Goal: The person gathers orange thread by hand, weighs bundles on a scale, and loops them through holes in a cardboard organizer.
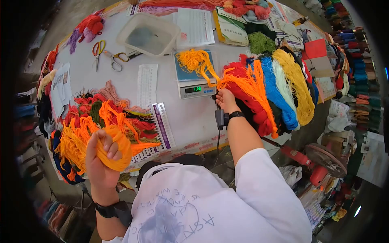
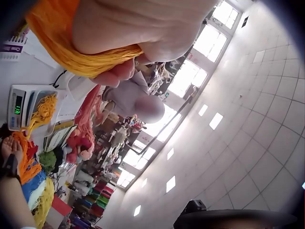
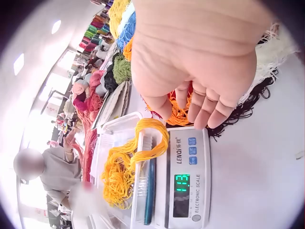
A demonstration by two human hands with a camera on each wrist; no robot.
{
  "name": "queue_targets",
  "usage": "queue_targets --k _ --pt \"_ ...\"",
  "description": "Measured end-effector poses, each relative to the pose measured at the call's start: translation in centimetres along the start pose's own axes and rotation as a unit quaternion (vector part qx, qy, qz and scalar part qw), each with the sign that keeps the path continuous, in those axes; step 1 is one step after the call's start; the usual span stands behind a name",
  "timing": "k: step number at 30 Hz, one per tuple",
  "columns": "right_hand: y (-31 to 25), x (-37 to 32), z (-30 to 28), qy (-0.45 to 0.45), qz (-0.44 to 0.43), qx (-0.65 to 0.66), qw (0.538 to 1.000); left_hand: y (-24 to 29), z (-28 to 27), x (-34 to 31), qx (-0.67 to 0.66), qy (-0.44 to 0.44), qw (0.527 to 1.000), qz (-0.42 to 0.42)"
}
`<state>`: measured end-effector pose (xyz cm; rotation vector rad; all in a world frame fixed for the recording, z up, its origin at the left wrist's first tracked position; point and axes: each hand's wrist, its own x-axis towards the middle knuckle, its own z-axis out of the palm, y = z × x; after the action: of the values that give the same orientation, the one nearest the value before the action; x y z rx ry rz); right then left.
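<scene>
My left hand (image 1: 102, 162) grips a looped skein of yellow-orange yarn (image 1: 119, 152), raised over the near left of the table; the left wrist view shows the fingers curled round the strands (image 2: 76, 57). Beside the electronic scale (image 1: 196, 90), my right hand (image 1: 227, 101) has its fingers loosely bent, close to the orange yarn (image 1: 243, 83). Nothing shows pinched in that hand in the right wrist view. A clear plastic tray (image 3: 126, 119) on the scale holds yellow-orange yarn (image 3: 119, 176), one loop hanging over its rim. Green digits on the display read 113.
Skeins in red, blue (image 1: 279, 97), white and yellow (image 1: 300, 93) lie right of the scale. A tangled yarn pile (image 1: 77, 141) covers the near left. Scissors (image 1: 115, 58), a plastic tub (image 1: 150, 34) and paper sheets (image 1: 194, 26) lie farther back. Another person (image 3: 62, 171) stands across the table.
</scene>
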<state>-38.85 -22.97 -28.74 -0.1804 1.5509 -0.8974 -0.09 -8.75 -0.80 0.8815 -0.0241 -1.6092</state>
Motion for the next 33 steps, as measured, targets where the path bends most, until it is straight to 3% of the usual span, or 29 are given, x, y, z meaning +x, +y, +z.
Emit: queue_targets --k 4,17,19,20,21,23,25,27,28,31,32,33 --pt "-0.7 1.5 1.3 0.023 -0.008 -0.017 1.0 -1.0 0.4 0.3 0.065 0.031 0.997 0.003" --pt "-0.8 3.2 2.3 0.038 -0.028 -0.1 0.994 -1.3 -1.1 0.6 0.074 0.11 0.991 0.015" --pt "-0.1 4.0 2.1 0.028 -0.034 -0.088 0.995 -1.3 -1.1 0.8 0.043 0.101 0.994 -0.014" --pt "1.1 5.5 1.1 0.056 -0.191 -0.219 0.955 -1.3 -2.6 1.1 0.038 0.05 0.998 -0.016" --pt "1.3 4.3 2.1 0.076 -0.317 -0.296 0.898 -1.2 -2.7 1.1 0.04 0.056 0.998 -0.003" --pt "-0.3 -1.8 5.5 0.162 -0.516 -0.389 0.745 -1.6 -1.5 1.3 0.07 0.018 0.997 -0.011" --pt "-1.3 -9.5 9.5 -0.034 -0.543 -0.253 0.8 -1.9 -1.1 1.5 0.069 0.009 0.998 -0.009" --pt "-2.7 -19.1 13.1 -0.234 -0.345 -0.146 0.897 -1.9 -0.7 1.5 0.07 -0.01 0.997 -0.02" --pt "-3.0 -22.5 14.4 -0.31 -0.243 -0.116 0.912 -1.9 -0.4 1.5 0.05 -0.033 0.998 -0.028" --pt "-4.7 -30.0 17.2 -0.471 0.015 -0.109 0.875 -1.8 0.4 0.8 0.01 -0.081 0.996 -0.036" --pt "-4.0 -30.8 17.6 -0.471 0.011 -0.113 0.875 -1.8 0.6 0.4 0.005 -0.087 0.996 -0.03" --pt "-3.2 -31.4 18.0 -0.469 -0.051 -0.17 0.865 -1.7 0.8 0.0 -0.001 -0.092 0.996 -0.023"
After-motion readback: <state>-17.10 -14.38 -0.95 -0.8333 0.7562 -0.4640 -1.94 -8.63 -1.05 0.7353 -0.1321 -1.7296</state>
